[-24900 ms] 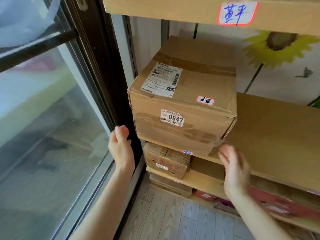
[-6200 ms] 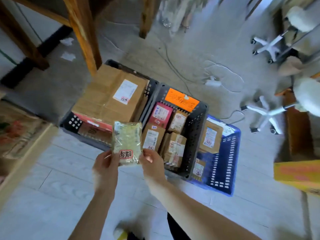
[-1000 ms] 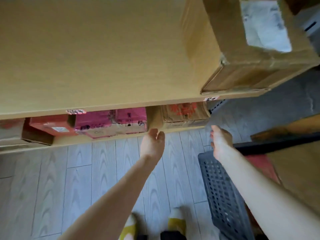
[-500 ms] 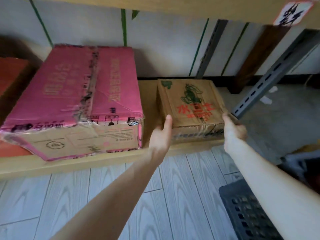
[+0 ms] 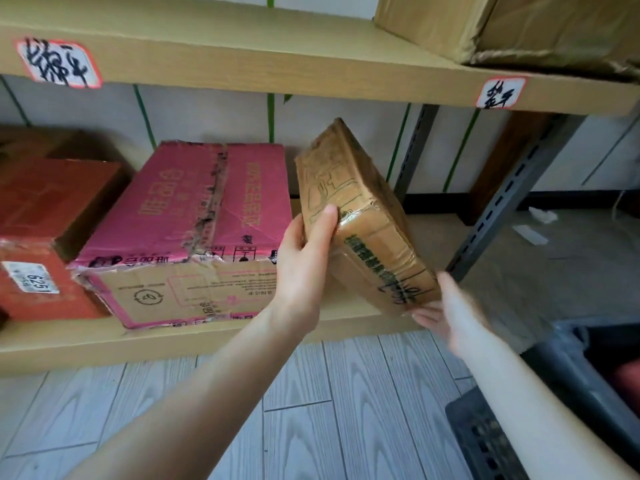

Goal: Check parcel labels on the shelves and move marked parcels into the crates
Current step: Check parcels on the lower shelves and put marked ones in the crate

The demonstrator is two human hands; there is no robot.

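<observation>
Here, my left hand [image 5: 301,268] grips the tilted brown box [image 5: 363,216]; my right hand [image 5: 450,315], fingers straight, props its lower corner

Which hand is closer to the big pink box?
The left hand. It grips the left side of the brown parcel, just in front of the right end of the pink box. The right hand is at the brown parcel's lower right corner, on the side away from the pink box.

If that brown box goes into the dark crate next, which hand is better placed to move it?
Probably the right hand: it sits under a corner of the brown box and is nearer the dark crate. The left hand grips the far edge, by the pink box.
</observation>
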